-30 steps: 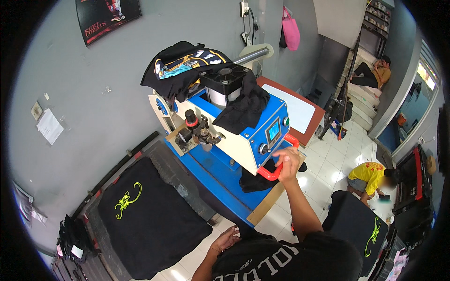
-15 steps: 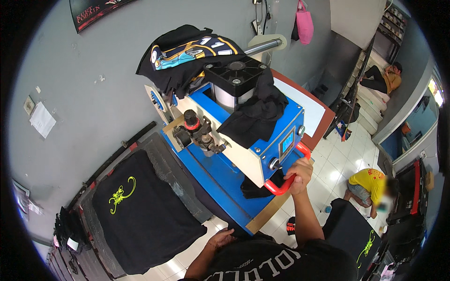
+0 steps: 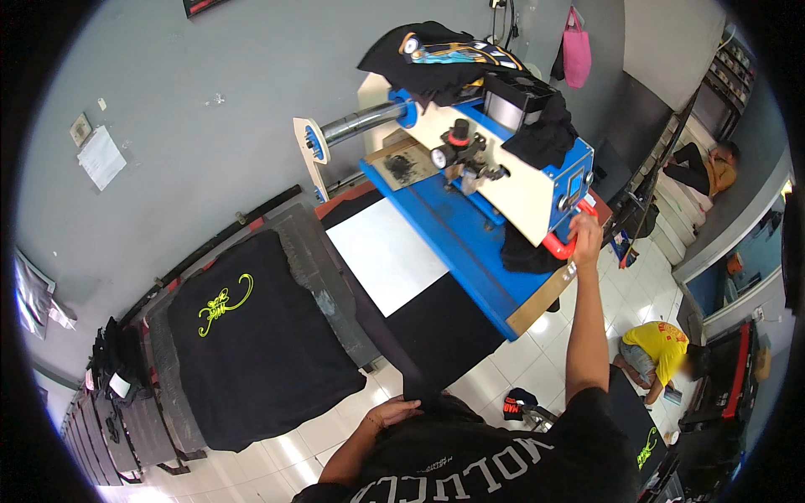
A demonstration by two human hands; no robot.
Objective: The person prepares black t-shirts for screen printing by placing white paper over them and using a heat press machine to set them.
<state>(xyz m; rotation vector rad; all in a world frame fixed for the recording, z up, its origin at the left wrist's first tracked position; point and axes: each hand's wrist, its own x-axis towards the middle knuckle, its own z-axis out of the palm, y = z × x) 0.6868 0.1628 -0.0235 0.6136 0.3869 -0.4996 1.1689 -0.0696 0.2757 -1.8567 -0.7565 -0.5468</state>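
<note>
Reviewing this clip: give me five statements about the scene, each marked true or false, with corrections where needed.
1. The right hand grips the red handle. True.
2. The left hand is on that handle too. False: it is away from it, by the person's own black shirt.
3. A white sheet shows to the left of the blue plate. True.
4. The pink bag lies on the floor. False: it hangs at the wall.
5. The co-worker in yellow is down low, near the floor. True.
</note>
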